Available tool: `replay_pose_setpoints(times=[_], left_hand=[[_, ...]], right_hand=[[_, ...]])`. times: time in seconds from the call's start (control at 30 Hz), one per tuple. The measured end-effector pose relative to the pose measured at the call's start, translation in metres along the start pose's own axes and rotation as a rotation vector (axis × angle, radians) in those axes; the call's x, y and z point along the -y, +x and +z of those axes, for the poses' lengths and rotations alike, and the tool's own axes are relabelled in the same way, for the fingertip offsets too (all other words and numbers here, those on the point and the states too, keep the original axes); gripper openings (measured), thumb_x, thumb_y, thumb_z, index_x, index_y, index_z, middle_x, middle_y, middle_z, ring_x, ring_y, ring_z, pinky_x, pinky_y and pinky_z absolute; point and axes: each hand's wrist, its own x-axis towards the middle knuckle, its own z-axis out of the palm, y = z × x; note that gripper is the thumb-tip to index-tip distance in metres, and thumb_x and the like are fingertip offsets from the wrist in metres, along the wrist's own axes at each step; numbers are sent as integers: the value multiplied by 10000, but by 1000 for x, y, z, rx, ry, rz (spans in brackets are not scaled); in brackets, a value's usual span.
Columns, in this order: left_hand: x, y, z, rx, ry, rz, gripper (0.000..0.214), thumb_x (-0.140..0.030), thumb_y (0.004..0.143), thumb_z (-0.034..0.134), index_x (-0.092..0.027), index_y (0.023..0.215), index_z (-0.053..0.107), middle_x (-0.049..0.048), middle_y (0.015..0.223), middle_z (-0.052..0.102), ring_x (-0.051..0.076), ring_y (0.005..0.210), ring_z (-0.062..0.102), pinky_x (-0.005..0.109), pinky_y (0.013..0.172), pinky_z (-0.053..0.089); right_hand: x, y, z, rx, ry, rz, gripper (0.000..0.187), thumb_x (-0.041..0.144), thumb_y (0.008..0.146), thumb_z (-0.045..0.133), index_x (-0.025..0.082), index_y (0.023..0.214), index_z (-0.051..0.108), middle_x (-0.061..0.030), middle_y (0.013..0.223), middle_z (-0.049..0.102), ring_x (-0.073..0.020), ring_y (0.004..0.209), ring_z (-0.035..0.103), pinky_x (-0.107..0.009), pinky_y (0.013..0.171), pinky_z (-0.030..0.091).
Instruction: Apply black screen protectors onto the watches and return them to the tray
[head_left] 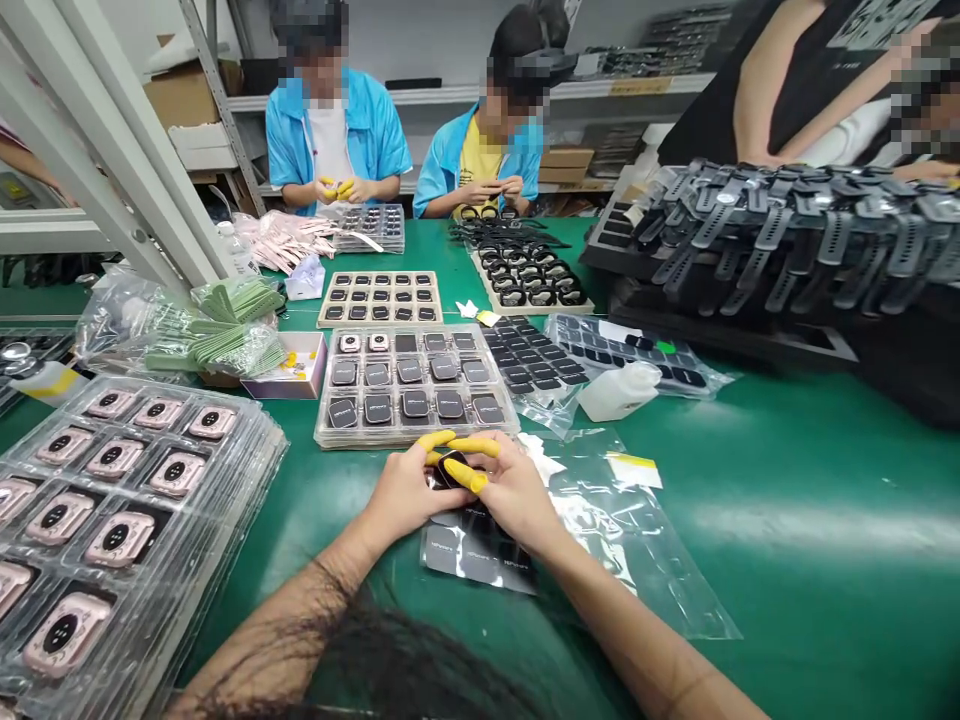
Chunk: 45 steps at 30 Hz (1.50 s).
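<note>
Between my two hands is a small watch case [452, 466] with a black face, partly covered by fingers. My left hand [405, 492] is closed on its left side, and my right hand [519, 492] grips it from the right. Yellow finger cots cover some fingertips on both hands. Beneath them lies a dark sheet of printed square films [480, 552], partly hidden. Just beyond my fingers stands a clear tray [324, 425] with watch cases in rows, most bearing dark printed squares. Two cases at its back left show pink rims.
Stacked clear trays [247, 470] of pink watch cases stand at left. Green straps [225, 330], a small box [319, 375] and a white bottle [621, 391] lie around. A plastic bag [637, 560] is at right, near racked dark straps [780, 220]. Two co-workers [334, 135] sit opposite.
</note>
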Motion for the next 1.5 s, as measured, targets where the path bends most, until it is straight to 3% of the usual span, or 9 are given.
replay_pose_setpoints(times=[0.23,0.43,0.6,0.77,0.97,1.13,1.27,1.4,1.5], left_hand=[[-1,-4,4,-60,90,14,552,-259,715,877,-203,1254,775,54,1100,862,255,991,828,347,901,678],[-2,-7,3,-89,220,69,466,-279,738,848,-203,1197,816,40,962,867,233,822,810,325,780,680],[-2,-7,1,-104,186,31,609,-300,695,902,-227,1285,766,14,939,865,231,861,821,325,808,677],[-2,-6,1,-69,132,20,527,-322,696,928,-205,1194,805,41,1044,869,228,920,821,312,840,662],[-4,-7,0,-40,19,-17,578,-325,663,957,-198,1204,801,47,1016,867,232,943,824,316,878,656],[-7,-6,-1,-20,57,-23,593,-332,641,968,-209,1201,816,7,804,835,183,736,779,265,729,628],[-7,-6,-1,9,-16,-43,613,-342,639,966,-189,1212,810,37,895,855,192,784,796,271,763,644],[-5,-7,1,-6,-48,-58,621,-342,619,968,-175,1196,808,55,956,864,222,853,819,291,811,663],[-3,-8,3,-32,-12,-13,554,-324,618,957,-176,1134,823,44,917,859,218,809,813,283,781,660]], right_hand=[[4,-3,-3,-9,-132,-77,138,430,870,761,303,922,776,-53,1017,641,-231,917,676,-382,774,663],[6,-7,-9,-43,-274,-93,110,386,868,721,327,942,779,-53,986,684,-246,888,700,-380,718,646],[1,-2,-7,-28,-288,-91,102,401,862,718,316,869,773,-39,964,702,-214,779,694,-354,666,602],[15,-7,-6,-60,-280,-150,133,402,849,728,284,792,750,-60,954,696,-235,844,673,-365,694,578],[21,-34,-88,-146,-175,81,353,613,772,817,299,900,721,-35,809,685,-203,631,548,-345,560,434],[-7,-22,-134,-365,-860,-1,300,553,819,720,295,951,796,-97,955,737,-269,748,609,-402,655,458],[-15,7,-126,-85,-884,-216,279,472,900,630,282,972,822,-91,976,773,-290,863,679,-423,743,521],[-3,11,-105,-81,-828,-392,227,418,961,647,277,915,818,-68,840,753,-269,798,683,-404,703,530],[10,3,-77,108,-691,-560,142,367,988,690,304,1034,809,-52,885,751,-246,812,693,-380,719,566]])
